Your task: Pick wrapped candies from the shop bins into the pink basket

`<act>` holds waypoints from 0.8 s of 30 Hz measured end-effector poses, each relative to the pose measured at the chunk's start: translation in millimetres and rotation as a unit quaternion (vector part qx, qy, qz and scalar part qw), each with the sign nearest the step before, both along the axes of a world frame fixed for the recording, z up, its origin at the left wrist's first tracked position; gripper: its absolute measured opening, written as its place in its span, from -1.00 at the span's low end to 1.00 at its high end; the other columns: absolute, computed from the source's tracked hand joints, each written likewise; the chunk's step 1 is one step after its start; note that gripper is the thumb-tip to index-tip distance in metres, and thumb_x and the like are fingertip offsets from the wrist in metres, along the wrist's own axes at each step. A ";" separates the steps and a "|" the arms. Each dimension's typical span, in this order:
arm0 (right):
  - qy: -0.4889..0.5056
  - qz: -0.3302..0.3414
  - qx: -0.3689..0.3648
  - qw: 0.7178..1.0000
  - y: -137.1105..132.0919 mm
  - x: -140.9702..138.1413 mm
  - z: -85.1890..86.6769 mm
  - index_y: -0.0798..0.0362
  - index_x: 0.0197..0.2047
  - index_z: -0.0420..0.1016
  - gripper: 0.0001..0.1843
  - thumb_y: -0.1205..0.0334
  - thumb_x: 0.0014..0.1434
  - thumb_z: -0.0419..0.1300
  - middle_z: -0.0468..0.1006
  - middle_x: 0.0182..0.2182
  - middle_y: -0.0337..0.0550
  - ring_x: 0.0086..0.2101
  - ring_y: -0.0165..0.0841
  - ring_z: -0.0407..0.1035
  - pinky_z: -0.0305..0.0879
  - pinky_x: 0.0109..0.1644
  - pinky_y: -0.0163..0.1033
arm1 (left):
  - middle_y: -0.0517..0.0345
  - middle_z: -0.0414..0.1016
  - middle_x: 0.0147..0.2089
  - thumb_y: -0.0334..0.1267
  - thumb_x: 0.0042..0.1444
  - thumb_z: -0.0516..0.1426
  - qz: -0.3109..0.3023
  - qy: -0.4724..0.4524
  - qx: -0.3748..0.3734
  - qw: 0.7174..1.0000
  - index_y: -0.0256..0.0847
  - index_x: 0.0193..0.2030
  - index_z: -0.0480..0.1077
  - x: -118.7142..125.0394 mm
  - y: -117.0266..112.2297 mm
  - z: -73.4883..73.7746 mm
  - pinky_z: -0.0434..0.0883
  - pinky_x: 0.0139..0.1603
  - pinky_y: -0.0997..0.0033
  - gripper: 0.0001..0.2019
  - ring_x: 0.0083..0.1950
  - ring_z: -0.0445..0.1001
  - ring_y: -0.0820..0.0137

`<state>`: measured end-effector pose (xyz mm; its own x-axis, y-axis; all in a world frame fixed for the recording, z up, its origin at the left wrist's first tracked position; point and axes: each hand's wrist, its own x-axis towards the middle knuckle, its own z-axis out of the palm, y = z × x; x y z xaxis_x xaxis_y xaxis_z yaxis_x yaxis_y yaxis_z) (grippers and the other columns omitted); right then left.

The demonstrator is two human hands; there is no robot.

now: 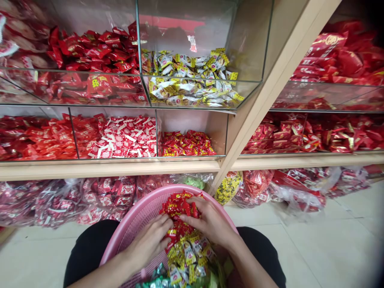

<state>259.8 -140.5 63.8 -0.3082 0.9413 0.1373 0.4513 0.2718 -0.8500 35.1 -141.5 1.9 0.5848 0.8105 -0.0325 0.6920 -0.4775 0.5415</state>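
Note:
A pink plastic basket stands between my knees. Inside it lies a heap of red wrapped candies with yellow print. Closer to me are yellow-and-white wrapped candies and some green-wrapped pieces. My left hand presses against the left side of the red heap, its fingers curled into the candies. From the right, my right hand closes over the same heap, thumb toward the left hand. Its fingertips are partly hidden among the red wrappers.
Ahead is a wooden shelf with clear-walled compartments. One holds similar red candies; above it are yellow-and-white candies. Filled plastic bags lie on the tiled floor under the shelf. A slanting wooden post divides the shelving.

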 end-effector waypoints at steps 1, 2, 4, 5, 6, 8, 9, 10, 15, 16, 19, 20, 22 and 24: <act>0.000 0.002 0.000 1.000 -0.2 0.2 -0.3 0.00 -0.08 0.43 -0.66 0.00 0.12 0.16 0.51 -0.13 -0.17 -0.13 -0.29 0.36 0.24 -0.04 -0.21 | 0.00 0.38 0.06 -0.27 0.09 0.02 -0.015 0.020 0.011 1.000 -0.12 -0.01 0.34 0.7 0.7 -0.3 0.25 0.18 0.07 -0.70 0.12 0.33 0.17; 0.001 0.003 0.002 1.000 -0.3 0.3 -0.9 0.00 -0.07 0.42 -0.65 0.01 0.12 0.16 0.51 -0.13 -0.16 -0.12 -0.29 0.36 0.24 -0.03 -0.21 | -0.02 0.39 0.06 -0.29 0.10 0.00 -0.032 0.038 0.016 0.999 -0.14 0.01 0.33 1.8 1.2 0.3 0.23 0.20 0.04 -0.68 0.13 0.32 0.16; 0.005 0.004 0.004 1.000 -0.4 0.4 -2.5 0.00 -0.07 0.41 -0.65 0.02 0.12 0.16 0.50 -0.11 -0.16 -0.10 -0.29 0.35 0.24 -0.02 -0.21 | -0.06 0.40 0.05 -0.33 0.12 -0.03 -0.054 0.061 0.015 0.997 -0.18 0.02 0.33 5.3 1.7 3.9 0.24 0.19 0.03 -0.67 0.14 0.33 0.15; 0.005 0.005 0.006 1.000 -0.3 0.3 -3.5 0.00 -0.08 0.42 -0.66 0.02 0.12 0.17 0.49 -0.10 -0.16 -0.09 -0.30 0.35 0.23 -0.01 -0.21 | -0.09 0.40 0.05 -0.33 0.12 -0.04 -0.058 0.063 0.013 0.996 -0.19 0.01 0.33 7.3 1.5 6.4 0.27 0.17 0.04 -0.68 0.12 0.34 0.14; 0.005 0.006 0.007 1.000 -0.2 0.1 -4.5 -0.01 -0.09 0.42 -0.69 0.03 0.12 0.17 0.49 -0.09 -0.16 -0.09 -0.30 0.34 0.23 0.00 -0.21 | -0.11 0.39 0.05 -0.34 0.11 -0.04 -0.061 0.064 0.010 0.996 -0.21 0.00 0.34 9.4 1.0 9.0 0.31 0.14 0.07 -0.68 0.11 0.36 0.14; 0.002 0.007 0.008 1.000 -0.1 -0.4 -6.3 -0.02 -0.12 0.43 -0.72 0.05 0.13 0.17 0.49 -0.09 -0.17 -0.08 -0.31 0.34 0.22 0.02 -0.21 | -0.12 0.38 0.06 -0.35 0.10 -0.05 -0.066 0.068 0.011 0.995 -0.21 -0.03 0.35 13.2 -0.4 13.1 0.36 0.10 0.09 -0.69 0.07 0.39 0.15; 0.000 0.006 0.008 1.000 -0.1 -0.7 -6.9 -0.02 -0.11 0.43 -0.71 0.06 0.12 0.17 0.49 -0.09 -0.16 -0.07 -0.31 0.34 0.21 0.03 -0.21 | -0.12 0.38 0.06 -0.36 0.09 -0.04 -0.067 0.074 0.018 0.995 -0.21 -0.04 0.35 14.7 -1.1 14.2 0.36 0.10 0.09 -0.69 0.06 0.40 0.15; -0.003 0.004 0.008 1.000 -0.1 -0.9 -7.1 -0.01 -0.10 0.42 -0.70 0.05 0.12 0.18 0.48 -0.08 -0.16 -0.06 -0.31 0.33 0.21 0.03 -0.21 | -0.11 0.38 0.06 -0.37 0.08 -0.03 -0.067 0.080 0.026 0.994 -0.21 -0.04 0.35 16.1 -1.6 14.5 0.34 0.11 0.07 -0.69 0.06 0.40 0.15; -0.019 0.018 0.005 1.000 -0.8 -1.6 -4.3 0.03 -0.15 0.43 -0.75 0.09 0.14 0.16 0.49 -0.13 -0.15 -0.09 -0.30 0.34 0.22 0.00 -0.21 | -0.14 0.37 0.08 -0.40 0.07 -0.01 -0.082 0.097 0.072 0.989 -0.24 -0.01 0.32 19.7 -1.2 6.5 0.39 0.08 0.13 -0.68 0.06 0.41 0.17; -0.022 0.027 0.004 0.999 -0.9 -1.6 -3.8 0.04 -0.17 0.43 -0.77 0.10 0.15 0.15 0.50 -0.15 -0.15 -0.11 -0.31 0.34 0.23 -0.02 -0.22 | -0.16 0.36 0.09 -0.38 0.09 -0.02 -0.088 0.094 0.084 0.988 -0.26 0.00 0.30 20.0 -1.0 3.7 0.41 0.04 0.15 -0.68 0.05 0.41 0.16; -0.030 0.033 0.001 0.999 -1.0 -1.2 -4.7 0.06 -0.18 0.43 -0.77 0.10 0.15 0.15 0.49 -0.14 -0.12 -0.09 -0.30 0.33 0.23 -0.01 -0.22 | -0.21 0.34 0.11 -0.35 0.13 -0.02 -0.097 0.076 0.122 0.985 -0.29 0.04 0.27 20.2 -1.2 -4.5 0.45 -0.01 0.16 -0.68 0.04 0.43 0.15; -0.034 0.030 0.002 0.999 -1.0 -1.0 -5.7 0.06 -0.16 0.43 -0.74 0.09 0.15 0.16 0.48 -0.12 -0.10 -0.07 -0.29 0.32 0.22 0.00 -0.21 | -0.20 0.35 0.10 -0.34 0.14 -0.02 -0.097 0.068 0.131 0.984 -0.28 0.04 0.26 19.9 -1.6 -6.8 0.45 -0.02 0.15 -0.69 0.04 0.43 0.15; -0.044 0.021 0.008 0.999 -0.9 -0.5 -7.5 0.06 -0.11 0.42 -0.69 0.07 0.13 0.17 0.46 -0.09 -0.08 -0.04 -0.27 0.31 0.20 0.03 -0.19 | -0.18 0.37 0.08 -0.31 0.15 -0.02 -0.090 0.047 0.138 0.985 -0.26 0.02 0.27 18.6 -2.2 -10.0 0.46 -0.05 0.14 -0.70 0.02 0.44 0.14; -0.052 0.018 0.018 0.998 -0.8 0.1 -8.1 0.05 -0.08 0.42 -0.68 0.07 0.13 0.16 0.47 -0.09 -0.09 -0.04 -0.27 0.31 0.21 0.03 -0.19 | -0.16 0.39 0.05 -0.27 0.15 -0.01 -0.080 0.020 0.131 0.988 -0.25 0.01 0.28 16.6 -2.3 -9.4 0.47 -0.08 0.16 -0.71 -0.02 0.46 0.16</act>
<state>259.9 -141.3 55.7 -0.3564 0.9245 0.1355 0.5259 0.3183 -0.7888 51.7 -143.8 -7.4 0.7083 0.6918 0.1405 0.6153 -0.7026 0.3575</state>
